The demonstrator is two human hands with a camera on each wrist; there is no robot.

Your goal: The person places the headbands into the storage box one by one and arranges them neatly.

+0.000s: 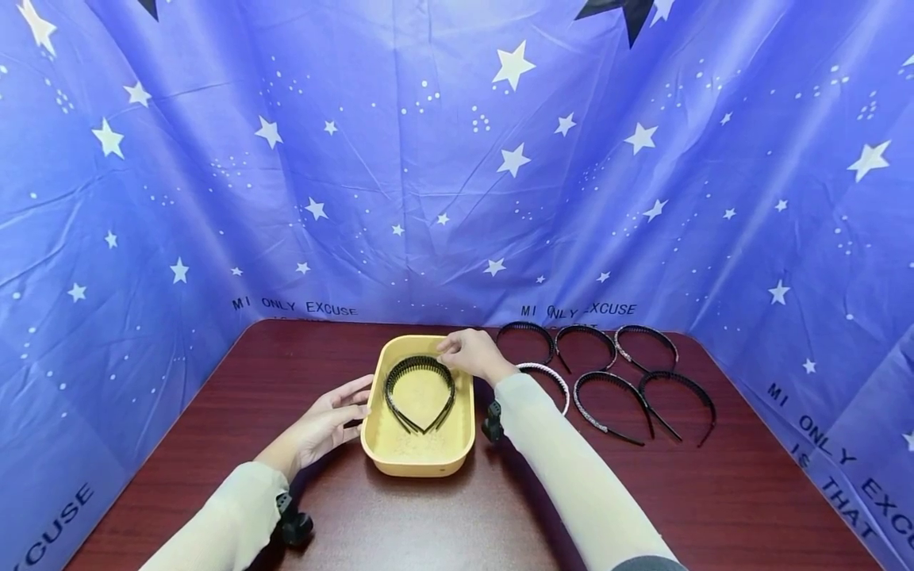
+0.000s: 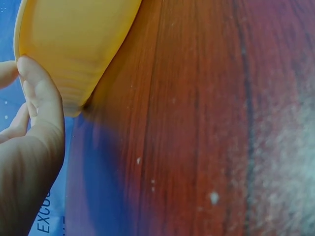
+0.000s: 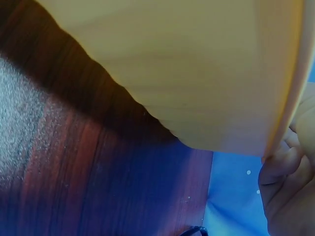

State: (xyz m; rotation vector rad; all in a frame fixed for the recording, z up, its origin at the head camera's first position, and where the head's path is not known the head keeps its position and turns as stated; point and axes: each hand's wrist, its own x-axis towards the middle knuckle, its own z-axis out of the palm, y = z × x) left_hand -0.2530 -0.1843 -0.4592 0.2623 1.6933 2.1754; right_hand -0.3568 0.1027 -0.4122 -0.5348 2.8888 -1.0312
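Observation:
A yellow plastic basin (image 1: 417,458) stands on the table, with a few black toothed headbands (image 1: 420,363) stacked inside it. My left hand (image 1: 324,424) is at the basin's left side, fingers extended and fingertips at its wall. In the left wrist view the thumb (image 2: 42,88) lies along the outside near the rim. My right hand (image 1: 474,354) reaches over the basin's far right rim, bent fingertips right at the upper right of the headbands. In the right wrist view the rim hides part of that hand, and I cannot tell whether it pinches a headband.
To the right, several headbands lie in two rows, including a white one (image 1: 560,381) partly behind the right sleeve, a black one (image 1: 678,381) and a glittery one (image 1: 593,416). A blue star-printed cloth (image 1: 428,198) hangs around the dark red wooden table (image 1: 300,357).

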